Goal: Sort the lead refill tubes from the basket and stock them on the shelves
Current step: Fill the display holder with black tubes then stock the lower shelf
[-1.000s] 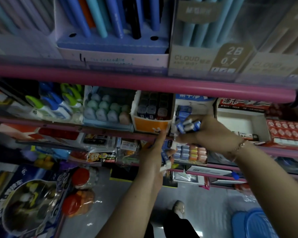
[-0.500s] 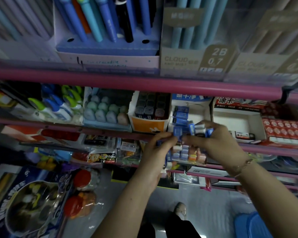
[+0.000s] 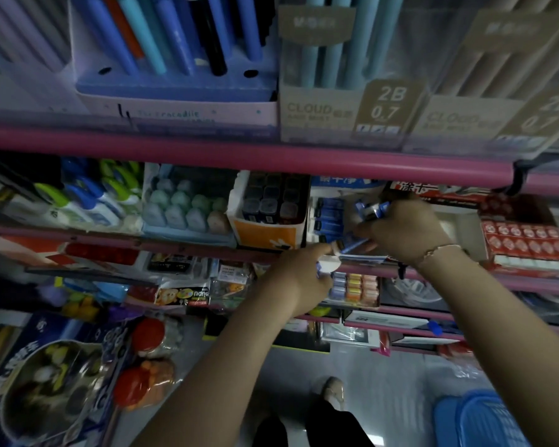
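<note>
The right hand (image 3: pixel 404 232) grips a bundle of blue tubes (image 3: pixel 370 210) over the white box (image 3: pixel 313 221) at the shelf (image 3: pixel 110 235) front edge, ready for filing. The left hand (image 3: pixel 299 279) pinches one tube (image 3: pixel 352 246) there, likely feeding singly; the basket (image 3: pixel 478 421) sits on the floor.

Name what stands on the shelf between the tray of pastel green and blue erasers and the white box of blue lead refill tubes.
In the head view, an orange-fronted box of dark square-capped items stands between the eraser tray and the white box of tubes.

A stationery shop: pink shelf rail (image 3: pixel 239 161) with boxed pens (image 3: pixel 175 43) above it, erasers (image 3: pixel 181 211) and correction tape (image 3: pixel 88 201) stocked below, toys (image 3: pixel 142 366) lowest.
</note>
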The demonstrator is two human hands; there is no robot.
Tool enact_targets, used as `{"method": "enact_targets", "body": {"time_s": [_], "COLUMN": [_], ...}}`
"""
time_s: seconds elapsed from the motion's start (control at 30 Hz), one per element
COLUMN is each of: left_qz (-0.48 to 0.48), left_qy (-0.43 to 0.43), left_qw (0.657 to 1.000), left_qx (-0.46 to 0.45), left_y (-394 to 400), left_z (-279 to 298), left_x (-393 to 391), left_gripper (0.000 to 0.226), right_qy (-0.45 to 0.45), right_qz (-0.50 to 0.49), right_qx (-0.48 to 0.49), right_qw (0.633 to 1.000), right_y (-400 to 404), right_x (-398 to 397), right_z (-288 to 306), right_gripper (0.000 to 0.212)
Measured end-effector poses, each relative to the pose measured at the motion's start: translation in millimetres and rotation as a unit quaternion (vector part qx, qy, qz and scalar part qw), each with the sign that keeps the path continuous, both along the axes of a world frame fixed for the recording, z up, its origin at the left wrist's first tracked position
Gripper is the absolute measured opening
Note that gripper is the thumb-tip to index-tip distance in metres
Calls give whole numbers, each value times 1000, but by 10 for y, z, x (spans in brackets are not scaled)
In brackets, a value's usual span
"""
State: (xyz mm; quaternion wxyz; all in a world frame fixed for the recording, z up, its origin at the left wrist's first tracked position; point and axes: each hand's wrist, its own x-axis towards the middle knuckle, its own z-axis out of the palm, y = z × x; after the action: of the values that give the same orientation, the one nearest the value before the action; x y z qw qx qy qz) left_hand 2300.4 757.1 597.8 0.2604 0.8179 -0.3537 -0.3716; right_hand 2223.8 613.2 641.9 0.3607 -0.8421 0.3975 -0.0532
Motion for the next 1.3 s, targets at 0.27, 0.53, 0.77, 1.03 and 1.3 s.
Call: {"method": "enact_targets", "body": {"time_s": [0.27,0.53,0.77,1.03,1.3], "left_qz": [-19,-14,-10,-13,0], "left_qy": [-30,-93,-249,-229,-194], "left_qw": [999,996,969,973,978], "left_qx": [24,-14,-2,-37,-74], "left_y": [10,106,302,324,336], "left_z": [-102,-167,-91,-71,-66], "left_x": [39,-28,-45,-68,-79], "left_gripper": [77,81,64,54,52], "right_qy": [11,137,173,144,119], "right_qz": [-44,-2,53,31,22], "right_qx": [-101,-77,-71,-42,35], "right_qw": [994,988,981,988,992], "right_y": [12,90,17,23,-55], "right_x": [-7,228,330,382,469], "right_z": [-97,-258,-271,-305,-303], "right_gripper": [25,26,25,18,9]}}
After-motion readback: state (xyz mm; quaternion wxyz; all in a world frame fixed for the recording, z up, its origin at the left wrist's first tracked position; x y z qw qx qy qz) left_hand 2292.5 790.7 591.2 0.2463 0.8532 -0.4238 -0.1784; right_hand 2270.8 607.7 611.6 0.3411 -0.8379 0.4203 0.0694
